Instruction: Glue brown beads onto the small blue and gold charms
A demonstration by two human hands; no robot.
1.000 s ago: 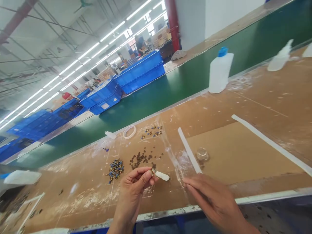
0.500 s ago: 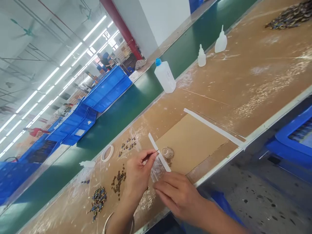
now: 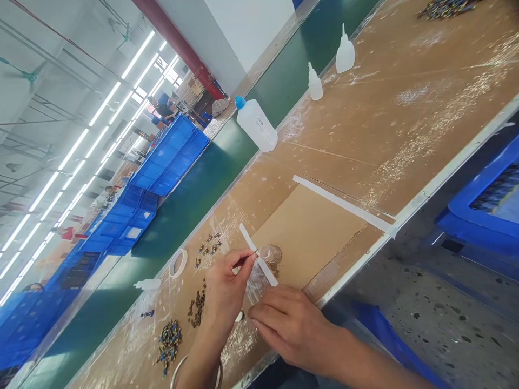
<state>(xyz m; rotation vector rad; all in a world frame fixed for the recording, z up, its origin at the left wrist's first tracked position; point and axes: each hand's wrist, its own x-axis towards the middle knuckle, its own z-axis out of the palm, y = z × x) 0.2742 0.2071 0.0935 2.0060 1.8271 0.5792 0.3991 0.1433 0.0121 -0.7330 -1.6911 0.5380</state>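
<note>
My left hand (image 3: 225, 283) pinches a tiny dark thing between thumb and forefinger, too small to name, at the edge of a small clear cup (image 3: 270, 255). Fingers pressed together, my right hand (image 3: 290, 321) rests low near the table's front edge; what it holds, if anything, is hidden. A small whitish piece (image 3: 239, 317) shows by its fingertips. Left of my left hand lie a scatter of small brown parts (image 3: 197, 309) and a heap of small dark parts with blue and yellow (image 3: 169, 341). Several small assembled pieces (image 3: 208, 248) lie beyond it.
White tape strips (image 3: 344, 205) border a cardboard sheet (image 3: 308, 232). A tape roll (image 3: 177, 263) and a white dropper bottle (image 3: 148, 284) lie at left. A blue-capped bottle (image 3: 259, 127) and two nozzle bottles (image 3: 315, 84) stand beside the green belt (image 3: 227, 156). A blue crate (image 3: 474, 216) is at right.
The view has shifted a little, so the table's things appear further left. My left hand keeps its pinch, now closer to the cup. The whitish piece by my right fingertips has come into sight.
</note>
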